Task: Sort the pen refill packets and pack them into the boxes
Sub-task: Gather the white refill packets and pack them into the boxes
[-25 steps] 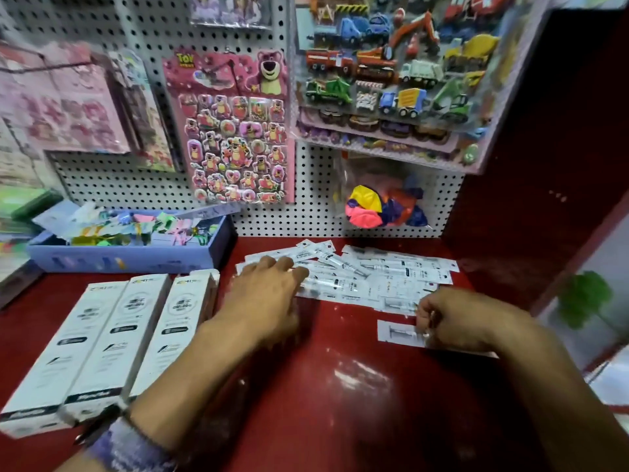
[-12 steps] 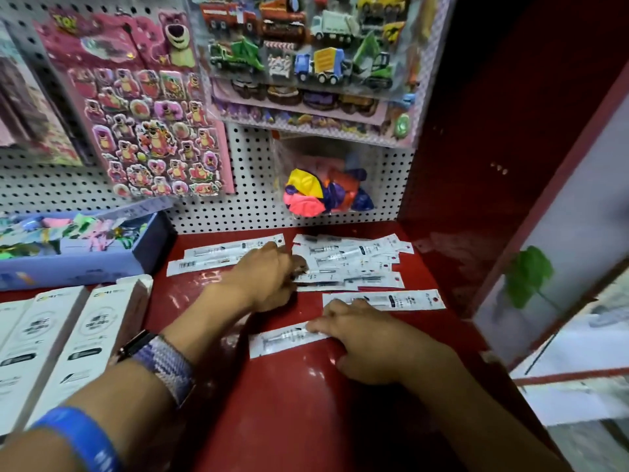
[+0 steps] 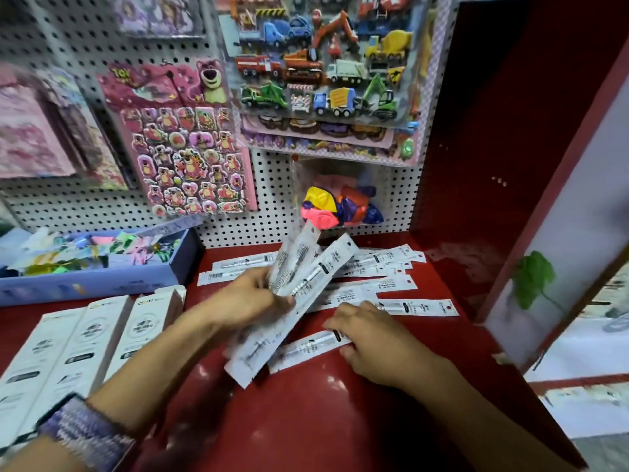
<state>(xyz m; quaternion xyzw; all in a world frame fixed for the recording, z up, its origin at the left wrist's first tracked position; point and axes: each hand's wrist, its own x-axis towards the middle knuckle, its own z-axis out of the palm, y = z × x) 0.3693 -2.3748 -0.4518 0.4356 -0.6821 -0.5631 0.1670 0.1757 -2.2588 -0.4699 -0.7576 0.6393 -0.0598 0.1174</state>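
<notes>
White packets (image 3: 299,287) now fan up off the shelf, clamped in the left hand (image 3: 252,301), while right fingers (image 3: 335,323) press one flat: sorting underway.

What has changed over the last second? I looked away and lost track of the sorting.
The left hand, which lay flat on the spread, has taken a fanned bunch of packets into its grip and lifted it off the shelf. The right hand slid left and now presses a single packet on the shelf. The white boxes and the rest of the spread stayed put.
</notes>
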